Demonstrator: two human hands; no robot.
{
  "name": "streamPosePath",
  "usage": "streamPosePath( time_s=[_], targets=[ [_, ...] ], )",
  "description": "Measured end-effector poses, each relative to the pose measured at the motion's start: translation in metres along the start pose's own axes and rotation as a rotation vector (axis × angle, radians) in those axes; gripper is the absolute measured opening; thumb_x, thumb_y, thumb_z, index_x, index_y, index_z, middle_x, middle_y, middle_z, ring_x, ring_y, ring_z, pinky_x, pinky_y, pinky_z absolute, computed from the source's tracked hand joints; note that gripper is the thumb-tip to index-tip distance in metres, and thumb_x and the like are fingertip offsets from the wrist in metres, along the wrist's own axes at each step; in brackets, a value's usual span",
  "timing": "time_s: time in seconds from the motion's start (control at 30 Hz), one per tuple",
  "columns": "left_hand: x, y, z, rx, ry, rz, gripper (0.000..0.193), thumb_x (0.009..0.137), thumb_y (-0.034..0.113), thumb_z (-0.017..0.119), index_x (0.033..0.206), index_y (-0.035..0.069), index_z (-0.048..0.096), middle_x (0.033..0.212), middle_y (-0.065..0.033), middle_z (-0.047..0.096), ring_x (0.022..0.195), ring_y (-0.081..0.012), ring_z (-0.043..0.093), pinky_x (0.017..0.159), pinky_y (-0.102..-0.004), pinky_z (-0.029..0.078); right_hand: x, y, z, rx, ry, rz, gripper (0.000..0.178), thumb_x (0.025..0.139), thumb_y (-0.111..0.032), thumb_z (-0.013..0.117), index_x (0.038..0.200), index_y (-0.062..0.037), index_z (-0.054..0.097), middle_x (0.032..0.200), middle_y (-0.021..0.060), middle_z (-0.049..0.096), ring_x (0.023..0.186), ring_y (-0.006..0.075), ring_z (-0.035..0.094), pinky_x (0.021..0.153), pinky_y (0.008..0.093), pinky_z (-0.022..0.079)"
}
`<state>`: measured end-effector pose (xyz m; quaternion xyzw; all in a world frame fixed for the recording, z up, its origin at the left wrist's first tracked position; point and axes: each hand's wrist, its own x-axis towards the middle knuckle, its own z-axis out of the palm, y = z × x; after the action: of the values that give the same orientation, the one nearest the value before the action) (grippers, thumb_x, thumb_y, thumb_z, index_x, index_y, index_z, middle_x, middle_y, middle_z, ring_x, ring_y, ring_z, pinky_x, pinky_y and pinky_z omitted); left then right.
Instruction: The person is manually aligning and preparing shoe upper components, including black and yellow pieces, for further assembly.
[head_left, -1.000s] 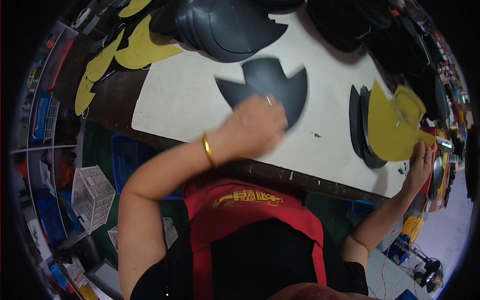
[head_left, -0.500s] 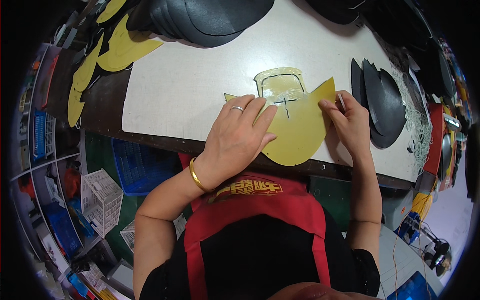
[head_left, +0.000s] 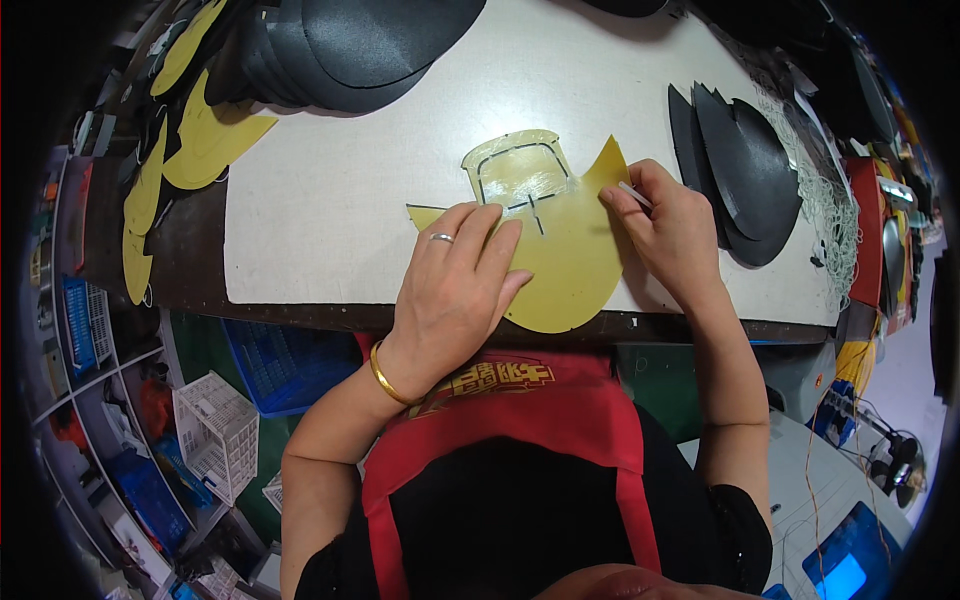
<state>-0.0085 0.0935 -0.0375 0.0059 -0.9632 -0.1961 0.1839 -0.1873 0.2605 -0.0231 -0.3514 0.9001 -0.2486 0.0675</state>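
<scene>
A flat yellow pattern template [head_left: 575,265] with dark slot lines and a cross-shaped mark lies at the near edge of the white board. Across its left part rests my left hand [head_left: 460,265], fingers flat and slightly apart, pressing down. A dark edge shows along the template's left tip; what lies beneath is hidden. Beside the template's right edge, my right hand [head_left: 665,225] pinches a thin white pen-like stick [head_left: 633,194]. The stick's lower end is hidden behind my fingers, so I cannot tell whether it touches the template.
Black leather-like pieces [head_left: 765,190] lie on the white board [head_left: 310,210] at the right, beside tangled pale thread [head_left: 835,230]. More black pieces [head_left: 370,45] are stacked at the far left, near yellow templates [head_left: 205,150]. Below stand a blue crate [head_left: 275,365] and a white basket [head_left: 215,430].
The view has shifted, so the board's contents sit farther left in the picture. My left hand stays on the template. My right hand still holds the stick, which is now tilted more to the side.
</scene>
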Motion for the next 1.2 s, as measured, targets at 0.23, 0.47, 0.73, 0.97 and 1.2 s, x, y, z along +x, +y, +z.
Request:
streamPosePath(
  time_s=[0.23, 0.47, 0.73, 0.97, 1.2],
  targets=[
    [-0.002, 0.004, 0.001, 0.032, -0.008, -0.033, 0.047, 0.078, 0.014, 0.079, 0.118, -0.001, 0.062, 0.124, -0.0178, 0.058, 0.116, -0.0359, 0.056, 0.098, -0.0442, 0.048, 0.002, 0.0, -0.005, -0.188, -0.018, -0.056, 0.031, 0.093, -0.037, 0.067, 0.097, -0.0057, 0.067, 0.074, 0.0124, 0.069, 0.069, 0.0323, 0.069, 0.062, 0.0412, 0.052],
    [-0.004, 0.007, 0.006, 0.096, -0.022, -0.046, 0.044, 0.081, 0.017, 0.076, 0.119, 0.0, 0.061, 0.125, -0.0167, 0.058, 0.12, -0.0347, 0.054, 0.098, -0.0434, 0.047, 0.026, -0.02, -0.024, -0.011, 0.246, -0.489, 0.029, 0.103, -0.028, 0.049, 0.094, -0.0071, 0.067, 0.08, 0.0106, 0.066, 0.073, 0.0321, 0.064, 0.068, 0.0422, 0.049],
    [-0.006, 0.009, 0.008, 0.139, -0.039, -0.055, 0.043, 0.083, 0.019, 0.074, 0.12, 0.0, 0.061, 0.127, -0.0164, 0.057, 0.122, -0.0347, 0.054, 0.1, -0.0431, 0.047, 0.058, -0.041, 0.02, 0.143, -0.087, -0.401, 0.029, 0.102, -0.032, 0.052, 0.099, -0.0075, 0.067, 0.077, 0.0148, 0.069, 0.074, 0.0357, 0.067, 0.065, 0.0429, 0.051],
    [-0.008, 0.011, 0.008, 0.117, -0.032, -0.063, 0.047, 0.082, 0.02, 0.075, 0.121, -0.002, 0.06, 0.128, -0.0183, 0.056, 0.123, -0.0351, 0.053, 0.101, -0.0431, 0.046, 0.019, -0.027, -0.008, -0.1, 0.129, -0.302, 0.027, 0.102, -0.031, 0.057, 0.093, -0.008, 0.068, 0.069, 0.0102, 0.067, 0.06, 0.0289, 0.066, 0.055, 0.0381, 0.049],
    [-0.006, 0.01, 0.008, 0.124, -0.022, -0.044, 0.05, 0.081, 0.019, 0.075, 0.121, -0.006, 0.058, 0.129, -0.0201, 0.055, 0.122, -0.036, 0.054, 0.101, -0.0432, 0.046, 0.009, -0.035, 0.009, -0.031, 0.154, -0.49, 0.014, 0.094, -0.02, 0.067, 0.086, -0.0086, 0.066, 0.071, 0.0099, 0.064, 0.061, 0.0282, 0.064, 0.054, 0.0372, 0.048]
  ],
)
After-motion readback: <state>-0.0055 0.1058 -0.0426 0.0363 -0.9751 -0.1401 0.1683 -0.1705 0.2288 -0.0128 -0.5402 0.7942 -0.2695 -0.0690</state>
